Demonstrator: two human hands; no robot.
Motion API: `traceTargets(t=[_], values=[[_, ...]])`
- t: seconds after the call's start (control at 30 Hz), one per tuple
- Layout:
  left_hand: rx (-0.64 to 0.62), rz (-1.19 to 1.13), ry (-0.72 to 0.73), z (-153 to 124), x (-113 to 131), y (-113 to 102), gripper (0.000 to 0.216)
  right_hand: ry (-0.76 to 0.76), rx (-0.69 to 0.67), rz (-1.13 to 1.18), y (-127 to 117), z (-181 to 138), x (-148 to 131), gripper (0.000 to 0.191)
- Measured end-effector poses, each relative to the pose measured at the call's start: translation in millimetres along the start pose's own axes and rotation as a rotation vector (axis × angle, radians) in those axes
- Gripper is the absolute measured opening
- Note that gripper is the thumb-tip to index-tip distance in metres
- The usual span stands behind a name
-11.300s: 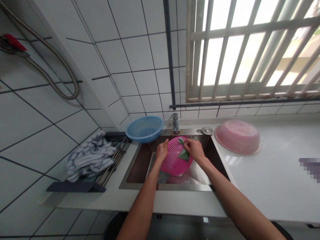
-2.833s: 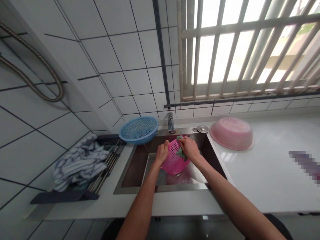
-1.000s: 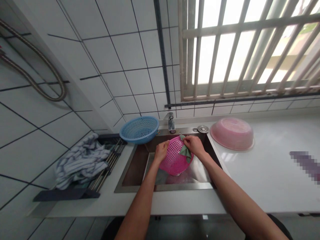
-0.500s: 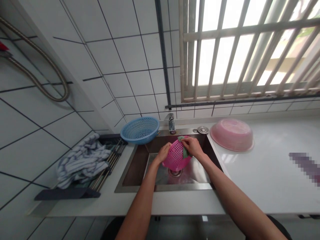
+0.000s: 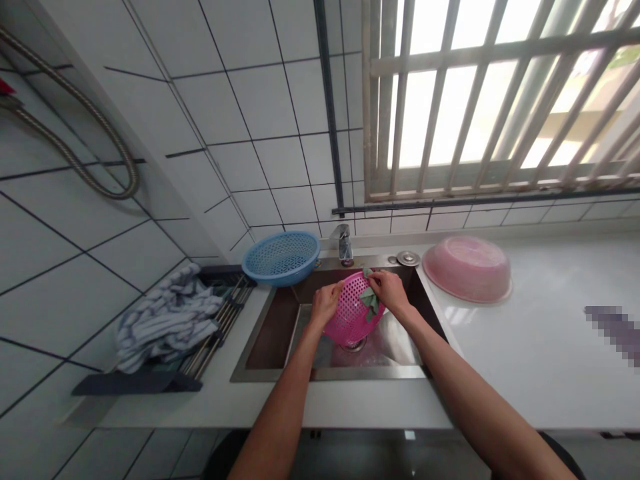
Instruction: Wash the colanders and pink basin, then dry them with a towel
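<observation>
A pink perforated colander (image 5: 350, 313) is held tilted above the sink (image 5: 395, 340), its hollow facing away from a clear view. My left hand (image 5: 327, 305) grips its left rim, thumb on the edge. At the upper right rim, my right hand (image 5: 389, 289) is closed on a green cloth (image 5: 369, 301), pressing it at the colander's edge. Part of the cloth hangs over the pink holes. The fingertips of my right hand are partly hidden by the cloth and rim. Below the colander the drain (image 5: 356, 345) partly shows.
A blue basket (image 5: 283, 259) rests at the sink's back left corner beside the faucet (image 5: 345, 245). An upturned pink basin (image 5: 467, 269) and a metal drain cover (image 5: 408, 258) are on the right. Left of the sink, a striped cloth (image 5: 170, 317) lies on a roll-up rack (image 5: 225, 320).
My right hand has shifted slightly along the colander's rim, and the green cloth has changed its folds, with more of it bunched against the pink side. The view has shifted slightly.
</observation>
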State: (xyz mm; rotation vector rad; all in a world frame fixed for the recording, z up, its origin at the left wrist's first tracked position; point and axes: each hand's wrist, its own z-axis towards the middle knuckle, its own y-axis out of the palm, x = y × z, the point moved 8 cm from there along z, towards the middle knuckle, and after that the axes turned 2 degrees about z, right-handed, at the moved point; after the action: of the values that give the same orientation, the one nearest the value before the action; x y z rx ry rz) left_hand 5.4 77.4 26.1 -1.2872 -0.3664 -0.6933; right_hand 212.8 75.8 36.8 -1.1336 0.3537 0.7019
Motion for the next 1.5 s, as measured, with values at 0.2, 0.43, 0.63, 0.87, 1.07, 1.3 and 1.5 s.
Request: traceTargets(t=[0.2,0.43,0.63,0.87,1.07,1.3,1.5], values=[[-0.003,0.013,-0.03,3,-6,1,0.066,-0.141,-0.01,0.108,7,-9,-32,0.023],[-0.018,0.052,-0.058,1,-11,2,0.062,-0.319,-0.163,0.085,27,-21,-76,0.023],[0.003,0.033,-0.006,1,-4,0,0.066,-0.017,-0.006,0.009,-5,-2,-10,0.024],[-0.013,-0.01,-0.011,-1,-3,7,0.065,-0.259,-0.099,0.103,21,-19,-70,0.025],[-0.004,0.008,-0.027,0,-4,1,0.066,-0.174,-0.056,-0.015,7,-10,-52,0.025],[0.077,-0.009,-0.079,2,-15,-7,0.067,-0.15,-0.081,0.054,-3,-8,-38,0.023],[0.094,-0.086,-0.111,4,-24,-15,0.066,-0.419,-0.258,-0.006,34,-37,-104,0.023]])
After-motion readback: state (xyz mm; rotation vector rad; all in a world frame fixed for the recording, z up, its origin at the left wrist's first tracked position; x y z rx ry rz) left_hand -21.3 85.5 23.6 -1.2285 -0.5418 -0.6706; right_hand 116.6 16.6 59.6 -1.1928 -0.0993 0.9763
